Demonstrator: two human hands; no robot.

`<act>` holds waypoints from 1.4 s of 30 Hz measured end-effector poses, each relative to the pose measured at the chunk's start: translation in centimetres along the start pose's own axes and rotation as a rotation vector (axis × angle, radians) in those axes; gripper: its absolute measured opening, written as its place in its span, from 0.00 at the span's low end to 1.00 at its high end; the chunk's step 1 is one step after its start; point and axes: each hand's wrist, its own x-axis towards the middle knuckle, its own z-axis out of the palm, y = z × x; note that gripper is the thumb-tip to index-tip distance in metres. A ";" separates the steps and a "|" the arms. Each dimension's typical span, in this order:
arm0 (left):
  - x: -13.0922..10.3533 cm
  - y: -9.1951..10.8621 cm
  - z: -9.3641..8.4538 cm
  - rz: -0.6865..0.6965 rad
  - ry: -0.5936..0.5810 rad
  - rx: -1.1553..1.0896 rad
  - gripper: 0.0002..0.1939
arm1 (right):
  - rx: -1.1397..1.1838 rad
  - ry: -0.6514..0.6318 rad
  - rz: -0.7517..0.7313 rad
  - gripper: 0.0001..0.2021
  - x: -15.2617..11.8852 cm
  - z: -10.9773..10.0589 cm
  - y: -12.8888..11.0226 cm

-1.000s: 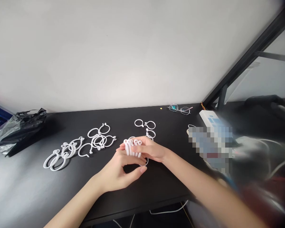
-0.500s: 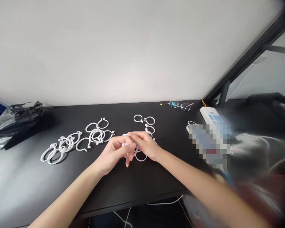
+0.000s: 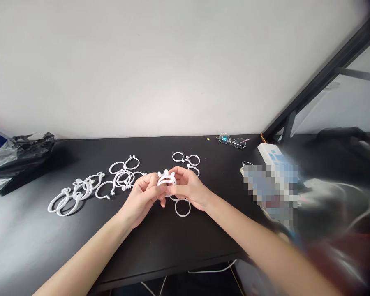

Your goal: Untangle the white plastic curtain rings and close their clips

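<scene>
A small bunch of white plastic rings (image 3: 166, 179) with knobbed ends is held up between my two hands over the desk. My left hand (image 3: 146, 193) grips the bunch from the left, thumb against fingers. From the other side, my right hand (image 3: 189, 187) pinches it with thumb and fingers. Just below and behind the hands, more loose white rings (image 3: 183, 207) lie on the desk, partly hidden. To the left sits a cluster of overlapping white rings (image 3: 123, 177), and farther left another heap of rings (image 3: 69, 201).
A black plastic bag (image 3: 21, 158) stands at the desk's left end. Eyeglasses (image 3: 232, 140) lie at the back, near the wall. To the right are a white box (image 3: 269, 153) and a pixelated object (image 3: 271, 191). White cables (image 3: 212, 270) hang below the front edge of the black desk (image 3: 160, 246).
The hands have drawn slightly apart at the fingers and turned the bunch, so its knobbed ends now show on top. The view has shifted slightly.
</scene>
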 end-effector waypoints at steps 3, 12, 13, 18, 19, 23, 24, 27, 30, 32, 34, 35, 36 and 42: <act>0.4 -0.2 0.4 0.052 0.090 0.090 0.18 | 0.000 -0.008 -0.032 0.23 0.1 0.0 -0.1; 0.8 -0.3 -1.1 0.304 0.025 0.987 0.11 | -0.305 -0.185 -0.118 0.13 -0.6 0.4 0.7; 0.8 0.0 -1.3 0.256 -0.025 1.032 0.09 | -0.293 -0.222 -0.116 0.12 -0.7 0.4 0.7; 0.8 0.2 -1.6 0.247 -0.106 1.097 0.13 | -0.272 -0.303 -0.066 0.16 -0.8 -0.1 0.5; 0.8 0.0 -1.6 0.277 -0.121 1.124 0.14 | -0.283 -0.293 -0.059 0.18 -0.8 -0.1 0.5; 0.8 -0.7 -1.8 0.356 -0.134 1.210 0.15 | -0.335 -0.234 -0.084 0.20 -0.8 0.2 0.7; 0.7 -0.6 -1.9 0.367 -0.133 1.213 0.15 | -0.350 -0.214 -0.096 0.19 -0.9 0.4 0.8; 0.7 -0.2 -2.3 0.402 -0.166 1.249 0.11 | -0.407 -0.152 -0.165 0.18 -1.3 1.2 1.2; 0.5 0.2 -2.6 0.386 -0.193 1.260 0.07 | -0.484 -0.134 -0.289 0.21 -1.9 1.8 1.5; 0.4 0.2 -2.6 0.354 -0.197 1.223 0.07 | -0.498 -0.137 -0.371 0.24 -2.3 2.0 1.6; 0.2 0.1 -2.5 0.326 -0.185 1.162 0.08 | -0.507 -0.136 -0.467 0.26 -2.5 2.0 1.7; 0.1 0.1 -2.4 0.305 -0.162 1.127 0.10 | -0.522 -0.142 -0.517 0.26 -2.6 2.0 1.7; 0.0 0.1 -2.3 0.282 -0.133 1.093 0.13 | -0.541 -0.151 -0.557 0.26 -2.7 2.0 1.6; 0.2 0.7 -2.1 0.295 -0.128 1.105 0.08 | -0.481 -0.193 -0.455 0.24 -2.6 1.7 1.1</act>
